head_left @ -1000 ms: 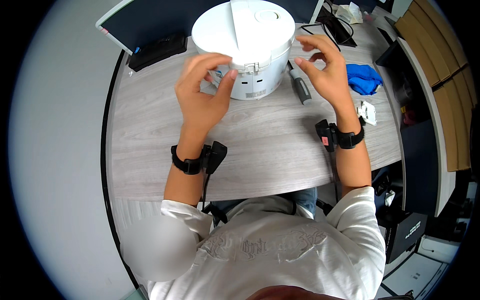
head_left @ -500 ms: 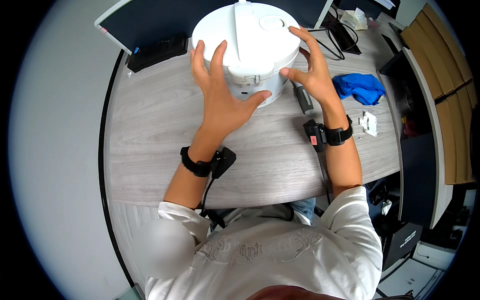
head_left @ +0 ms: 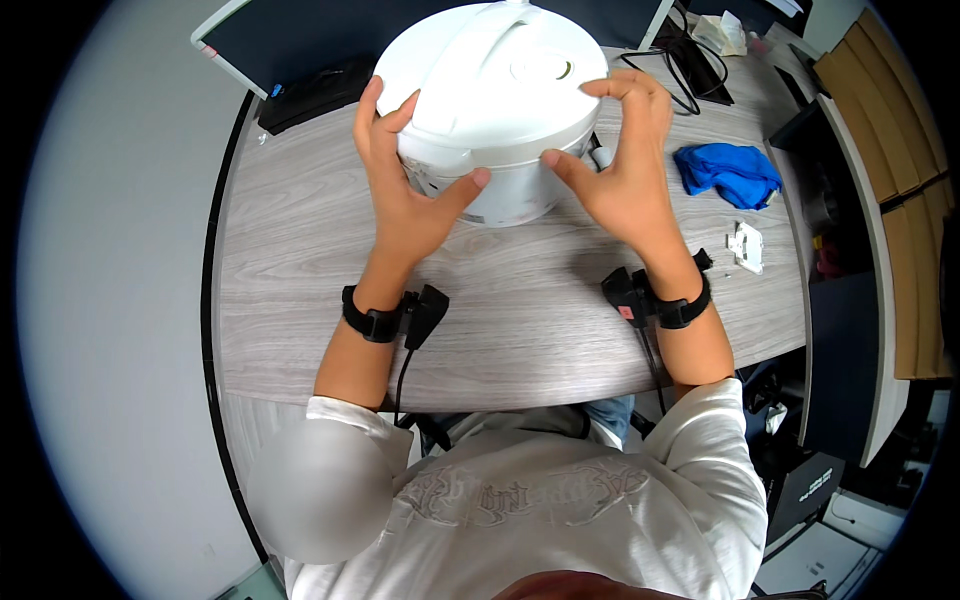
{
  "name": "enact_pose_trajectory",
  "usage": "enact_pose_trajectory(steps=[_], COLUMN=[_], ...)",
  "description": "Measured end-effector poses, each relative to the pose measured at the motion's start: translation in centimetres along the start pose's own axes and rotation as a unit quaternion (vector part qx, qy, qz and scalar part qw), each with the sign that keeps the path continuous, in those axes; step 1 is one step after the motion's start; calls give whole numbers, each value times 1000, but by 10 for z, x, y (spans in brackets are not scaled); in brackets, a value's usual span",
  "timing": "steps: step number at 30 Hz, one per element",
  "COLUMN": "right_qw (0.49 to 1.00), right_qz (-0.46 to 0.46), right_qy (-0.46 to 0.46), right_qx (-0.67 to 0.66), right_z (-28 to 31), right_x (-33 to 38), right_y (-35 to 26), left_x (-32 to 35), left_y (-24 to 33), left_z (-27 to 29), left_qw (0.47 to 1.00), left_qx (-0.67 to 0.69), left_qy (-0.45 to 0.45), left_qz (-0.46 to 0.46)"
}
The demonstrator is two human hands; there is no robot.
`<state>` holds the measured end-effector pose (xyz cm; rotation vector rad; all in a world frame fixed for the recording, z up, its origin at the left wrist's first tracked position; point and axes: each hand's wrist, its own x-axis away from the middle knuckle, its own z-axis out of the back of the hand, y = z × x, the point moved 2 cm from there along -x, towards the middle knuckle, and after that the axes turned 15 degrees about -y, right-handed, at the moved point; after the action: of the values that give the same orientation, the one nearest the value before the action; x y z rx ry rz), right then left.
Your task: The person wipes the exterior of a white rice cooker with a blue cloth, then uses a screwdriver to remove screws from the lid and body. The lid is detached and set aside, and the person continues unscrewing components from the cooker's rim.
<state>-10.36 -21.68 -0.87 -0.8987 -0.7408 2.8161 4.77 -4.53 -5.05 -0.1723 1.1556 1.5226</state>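
Note:
A round white rice cooker (head_left: pixel 510 195) with a domed lid and a raised handle band stands at the far middle of the desk. My left hand (head_left: pixel 405 205) grips its left side, fingers on the lid's edge and thumb across the front. My right hand (head_left: pixel 632 170) holds the right side, with bent fingers on the lid's rim and the thumb at the seam below. A grey-handled tool (head_left: pixel 601 157) lies beside the cooker, mostly hidden by my right hand. Black straps with small boxes are on both my wrists.
To the right lie a crumpled blue cloth (head_left: pixel 728 172) and a small white plastic part (head_left: pixel 747 247). A black case (head_left: pixel 315 97) sits at the back left, below a dark screen. Black cables (head_left: pixel 690 90) run at the back right. Cardboard boxes (head_left: pixel 880 110) stand beyond the desk's right side.
The rice cooker has turned clockwise, its handle band now slanting and its front latch shifted left. Both hands have moved with it, and my right hand now covers most of the grey-handled tool.

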Motion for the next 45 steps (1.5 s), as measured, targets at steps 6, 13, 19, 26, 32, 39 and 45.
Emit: enact_pose_trajectory(steps=[6, 13, 19, 26, 32, 39, 45], right_qw=[978, 963, 957, 956, 956, 958, 955], right_qz=[39, 71, 56, 13, -3, -14, -31], right_qy=[-64, -110, -116, -109, -99, -89, -69], right_qx=[-194, -234, -260, -273, -275, -273, -285], right_z=[8, 3, 4, 1, 2, 0, -2], right_x=[-9, -12, -12, -10, -9, -8, -8], right_y=[40, 58, 55, 47, 42, 34, 32], left_x=[-2, 1, 7, 9, 7, 5, 3], left_y=[-23, -35, -36, -33, -29, -26, -20], left_z=[17, 20, 11, 11, 11, 13, 12], left_qw=[994, 990, 983, 983, 980, 979, 973], left_qx=[105, 135, 182, 178, 192, 197, 219], left_qy=[-22, -35, -5, -15, -24, -28, -19], left_qz=[3, 4, 29, 37, 45, 47, 76])
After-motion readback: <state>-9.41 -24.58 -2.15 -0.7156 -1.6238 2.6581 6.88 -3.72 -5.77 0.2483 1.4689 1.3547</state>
